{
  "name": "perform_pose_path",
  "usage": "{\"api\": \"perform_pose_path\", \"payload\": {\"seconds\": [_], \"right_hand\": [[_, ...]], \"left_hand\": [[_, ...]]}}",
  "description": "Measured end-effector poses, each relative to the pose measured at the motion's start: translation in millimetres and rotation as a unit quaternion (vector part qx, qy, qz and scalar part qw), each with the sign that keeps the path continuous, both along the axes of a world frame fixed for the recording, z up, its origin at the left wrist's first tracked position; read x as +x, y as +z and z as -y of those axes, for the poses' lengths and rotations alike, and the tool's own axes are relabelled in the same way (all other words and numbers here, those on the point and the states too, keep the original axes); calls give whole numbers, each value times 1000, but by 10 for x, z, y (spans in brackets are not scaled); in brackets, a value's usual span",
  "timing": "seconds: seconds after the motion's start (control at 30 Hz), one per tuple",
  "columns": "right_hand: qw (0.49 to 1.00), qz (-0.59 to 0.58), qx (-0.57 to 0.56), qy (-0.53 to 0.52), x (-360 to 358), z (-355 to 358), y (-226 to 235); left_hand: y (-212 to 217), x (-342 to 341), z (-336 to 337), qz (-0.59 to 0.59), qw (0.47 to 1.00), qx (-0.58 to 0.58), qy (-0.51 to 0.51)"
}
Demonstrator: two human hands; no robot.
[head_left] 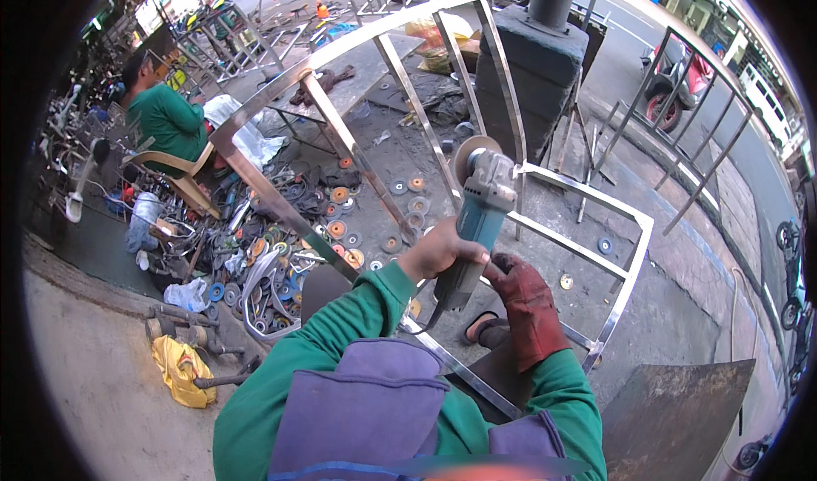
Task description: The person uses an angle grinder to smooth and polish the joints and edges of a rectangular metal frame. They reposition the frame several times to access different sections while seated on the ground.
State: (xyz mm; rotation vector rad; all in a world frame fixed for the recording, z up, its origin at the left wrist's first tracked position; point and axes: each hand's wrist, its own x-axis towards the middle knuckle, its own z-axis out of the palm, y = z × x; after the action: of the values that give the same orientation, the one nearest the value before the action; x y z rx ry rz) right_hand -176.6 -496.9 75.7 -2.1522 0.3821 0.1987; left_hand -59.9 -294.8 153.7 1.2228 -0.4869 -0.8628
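Observation:
My bare left hand [438, 250] is wrapped round the body of a teal and grey angle grinder [479, 217]. The grinder stands nearly upright, its round disc [471, 158] at the top and its cord curving away below. Close against the tool's right side is my right hand [526, 302], in a dark red glove. Its fingers are bent and pressed together near my left thumb; whatever they may pinch is hidden. Behind and below both hands stretches a welded frame of shiny square metal tubes [383, 187], tall on the left and lower on the right.
Several grinding discs [338, 229] litter the ground at left. A person in green [170, 119] sits on a chair beyond them. A dark block with a post [532, 81] stands behind the frame. Metal sheet [681, 413] lies at lower right; a yellow bag [183, 370] lies lower left.

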Motion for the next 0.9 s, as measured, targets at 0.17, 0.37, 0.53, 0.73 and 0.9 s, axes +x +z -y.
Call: {"api": "perform_pose_path", "payload": {"seconds": [0.17, 0.37, 0.53, 0.73, 0.9], "right_hand": [[994, 37, 101, -26, -94, 80, 94], [943, 80, 323, 4, -116, -152, 376], [880, -56, 458, 110, -57, -661, 462], [623, -141, 745, 192, -138, -964, 561], [709, -131, 666, 191, -134, -903, 749]], "left_hand": [[-183, -137, -301, -1, 1000, -4, 24], [-153, -182, -466, -2, 998, -26, 50], [77, -164, -498, -22, 994, -84, 64], [283, -225, -450, -82, 991, -102, 41], [348, -283, -349, -134, 980, -147, -14]]}}
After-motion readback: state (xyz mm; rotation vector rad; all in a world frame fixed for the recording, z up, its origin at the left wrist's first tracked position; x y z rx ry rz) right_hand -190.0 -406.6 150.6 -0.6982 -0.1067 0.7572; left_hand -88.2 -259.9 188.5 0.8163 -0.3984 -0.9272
